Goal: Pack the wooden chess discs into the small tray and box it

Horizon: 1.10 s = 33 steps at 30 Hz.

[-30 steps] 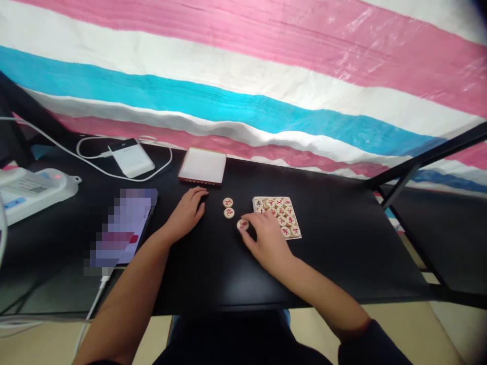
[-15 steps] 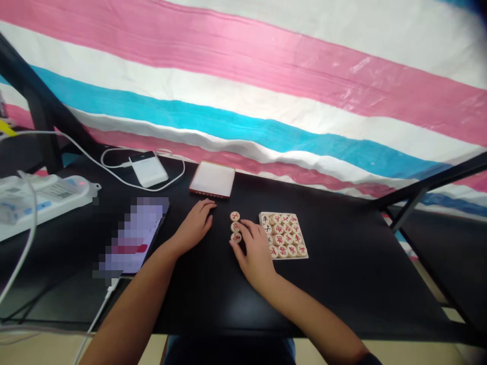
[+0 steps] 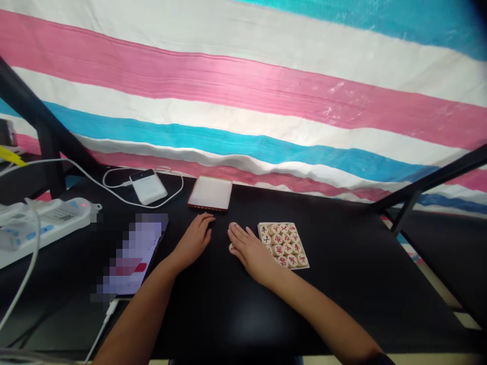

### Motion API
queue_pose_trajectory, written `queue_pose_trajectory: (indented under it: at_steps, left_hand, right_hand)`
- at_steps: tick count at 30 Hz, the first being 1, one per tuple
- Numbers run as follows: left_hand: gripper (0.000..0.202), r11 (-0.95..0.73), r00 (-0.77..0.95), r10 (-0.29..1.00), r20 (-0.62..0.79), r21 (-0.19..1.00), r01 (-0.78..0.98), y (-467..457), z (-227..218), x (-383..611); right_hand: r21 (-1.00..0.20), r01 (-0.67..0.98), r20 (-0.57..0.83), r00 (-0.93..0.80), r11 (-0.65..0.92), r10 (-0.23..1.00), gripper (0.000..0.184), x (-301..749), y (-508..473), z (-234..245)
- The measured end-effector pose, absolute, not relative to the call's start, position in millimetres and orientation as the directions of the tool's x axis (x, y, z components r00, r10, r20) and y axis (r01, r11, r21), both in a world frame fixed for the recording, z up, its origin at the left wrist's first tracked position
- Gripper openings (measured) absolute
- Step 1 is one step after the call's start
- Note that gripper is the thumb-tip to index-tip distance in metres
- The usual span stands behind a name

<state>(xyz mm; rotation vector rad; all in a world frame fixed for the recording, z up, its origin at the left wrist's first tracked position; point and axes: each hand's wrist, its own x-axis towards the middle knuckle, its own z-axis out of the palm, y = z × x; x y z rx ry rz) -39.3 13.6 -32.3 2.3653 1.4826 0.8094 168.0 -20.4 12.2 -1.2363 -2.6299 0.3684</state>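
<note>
My right hand (image 3: 253,253) lies palm down with its fingers stretched out over a short column of round wooden Chinese chess pieces. Only the edge of one piece (image 3: 231,247) shows clearly past the fingers; the others are mostly hidden. Just right of that hand is a shallow square tray (image 3: 306,266), filled with rows of Chinese chess pieces (image 3: 286,238), most marked in red and a few in black. The hand partly covers the tray's near left corner. My left hand (image 3: 192,239) rests open on the black table, holding nothing, its fingertips near the open box lid (image 3: 210,191).
On the left lie a phone (image 3: 140,253) with a charging cable, a white power bank (image 3: 149,188) with a looped cord, and a white power strip (image 3: 57,218). A striped plastic sheet (image 3: 243,81) hangs behind the black table (image 3: 342,294). Dark metal braces slant at both sides.
My right hand has flattened and slid its fingers forward over the column of pieces, which showed uncovered before. My left hand stays in place. The view has tipped slightly upward.
</note>
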Motion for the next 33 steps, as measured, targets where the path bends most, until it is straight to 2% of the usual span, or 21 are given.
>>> queue_pose_trajectory:
  at_steps: [8, 12, 15, 18, 22, 29, 33]
  left_hand:
    - [0.030, -0.468, 0.350, 0.880, 0.322, 0.457, 0.756, 15, -33, -41]
    - [0.031, -0.465, 0.365, 0.883, 0.295, 0.449, 0.763, 17, -32, -42]
    - [0.032, -0.466, 0.374, 0.883, 0.283, 0.440, 0.768, 17, -32, -42]
    - [0.032, -0.462, 0.378, 0.886, 0.268, 0.446, 0.767, 17, -32, -42]
    - [0.033, -0.449, 0.361, 0.892, 0.271, 0.465, 0.763, 16, -32, -41]
    - [0.032, -0.451, 0.346, 0.891, 0.295, 0.482, 0.751, 15, -33, -40]
    - [0.032, -0.448, 0.337, 0.892, 0.301, 0.482, 0.753, 13, -29, -39]
  right_hand:
    - [-0.343, 0.734, 0.151, -0.573, 0.587, 0.805, 0.043, 163, -5, 8]
    - [-0.423, 0.781, 0.259, -0.381, 0.459, 0.887, 0.040, 186, -21, 33]
    - [-0.435, 0.829, 0.231, -0.274, 0.351, 0.933, 0.025, 215, -43, 48]
    - [-0.406, 0.855, 0.127, -0.295, 0.321, 0.947, 0.018, 237, -62, 49]
    - [-0.413, 0.844, 0.079, -0.342, 0.343, 0.936, 0.021, 248, -72, 41]
    - [-0.501, 0.800, 0.261, -0.225, 0.331, 0.939, 0.016, 223, -51, 45]
    - [-0.487, 0.793, 0.268, -0.263, 0.366, 0.927, 0.011, 186, -39, 42]
